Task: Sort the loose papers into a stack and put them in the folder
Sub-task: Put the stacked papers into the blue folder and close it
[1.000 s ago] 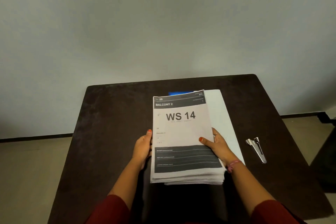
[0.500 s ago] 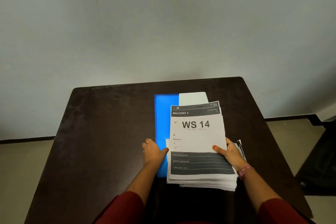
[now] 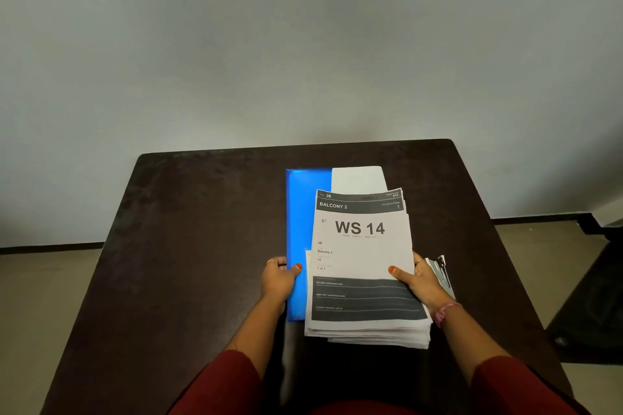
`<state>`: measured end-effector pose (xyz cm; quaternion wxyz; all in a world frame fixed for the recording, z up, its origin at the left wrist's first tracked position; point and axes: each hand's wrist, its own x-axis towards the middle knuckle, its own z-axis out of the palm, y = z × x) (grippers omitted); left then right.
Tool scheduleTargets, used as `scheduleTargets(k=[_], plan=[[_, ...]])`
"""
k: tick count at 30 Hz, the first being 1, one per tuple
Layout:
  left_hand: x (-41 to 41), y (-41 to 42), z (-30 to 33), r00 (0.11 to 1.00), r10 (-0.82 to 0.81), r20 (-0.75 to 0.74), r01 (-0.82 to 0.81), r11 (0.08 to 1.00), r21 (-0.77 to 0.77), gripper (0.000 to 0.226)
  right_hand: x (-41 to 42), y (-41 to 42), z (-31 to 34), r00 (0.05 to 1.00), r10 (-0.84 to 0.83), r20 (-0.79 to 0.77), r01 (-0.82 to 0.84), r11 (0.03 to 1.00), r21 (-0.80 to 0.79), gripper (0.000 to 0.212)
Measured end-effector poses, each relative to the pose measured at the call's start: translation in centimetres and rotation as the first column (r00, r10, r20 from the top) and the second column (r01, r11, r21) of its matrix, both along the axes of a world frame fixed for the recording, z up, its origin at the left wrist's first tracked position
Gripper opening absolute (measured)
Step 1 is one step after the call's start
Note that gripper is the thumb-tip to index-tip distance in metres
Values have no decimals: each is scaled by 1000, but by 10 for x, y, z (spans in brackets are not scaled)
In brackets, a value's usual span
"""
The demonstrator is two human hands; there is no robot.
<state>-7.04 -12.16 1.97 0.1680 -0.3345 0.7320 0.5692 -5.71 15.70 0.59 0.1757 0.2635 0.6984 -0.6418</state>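
gripping the right edge of the stack of papers [image 3: 362, 266], the right hand [image 3: 419, 281] has its thumb pressed on the top sheet and its fingers curled underneath. the left hand [image 3: 279, 278] pinches the near left edge of the blue folder [image 3: 300, 212], thumb on top, just beside the stack's left side. the stack overlaps the folder's right part, and a pale inner sheet [image 3: 359, 178] shows beyond its far edge. since half a second ago, little has changed: the left thumb sits a touch farther onto the folder and the stack holds its place. the folder is glossy, smooth plastic, rectangular; the papers are matte, with dark printed bands and "ws 14" in bold, their lower edges fanned unevenly. a metal clip [image 3: 441, 274] lies on the dark wooden table [image 3: 188, 246], partly hidden behind the right hand.
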Motion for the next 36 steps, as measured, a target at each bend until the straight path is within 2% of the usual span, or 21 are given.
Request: scheduleTargets(k=[3,9,15,26,31,36], plan=[[4,-2,3,995,93,-44,-91,994,56,12,0,-9,6,1000,-10,-6,10,1000,-28,35],[13,-40,11,989,97,-114,-88,993,74,12,0,-41,13,998,-52,-46,46,992,-119,38],[24,-112,11,985,161,-64,-157,986,64,17,3,-71,16,998,-46,-49,37,987,-158,37],[41,-203,7,970,242,-20,-242,970,20,18,-6,-75,28,996,-55,-76,54,998,-11,39],[39,-209,-3,975,215,-46,-218,973,-71,24,-17,-62,32,996,-59,-61,61,997,36,42],[37,-205,-9,983,162,-87,-179,947,-267,26,-24,-50,35,1000,-10,-23,12,996,89,44]])
